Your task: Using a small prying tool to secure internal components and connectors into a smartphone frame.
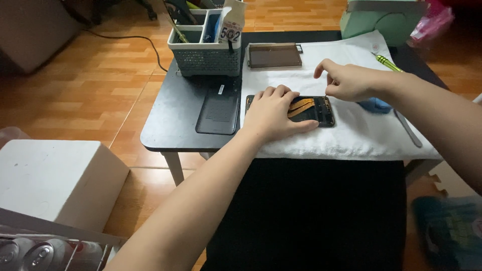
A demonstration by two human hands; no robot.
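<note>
The fingers of the left hand lie flat and spread over an opened phone, pressing it down without gripping it; orange ribbon cables show between hand and frame. The right hand hovers at the phone's far right corner, thumb and forefinger pinched close on something too small to make out, while one finger sticks up. The phone rests on a white towel spread across the right part of the black tabletop. Just left of it, on bare tabletop, lies a dark back cover. Farther off on the towel sits a dark framed panel. A grey basket of tools stands at the far left of the tabletop. To the right, a green screwdriver lies on the towel's far edge, a blue object peeks out beneath the right wrist, and a slim grey tool lies nearer. A white box stands on the wooden floor at the near left.
</note>
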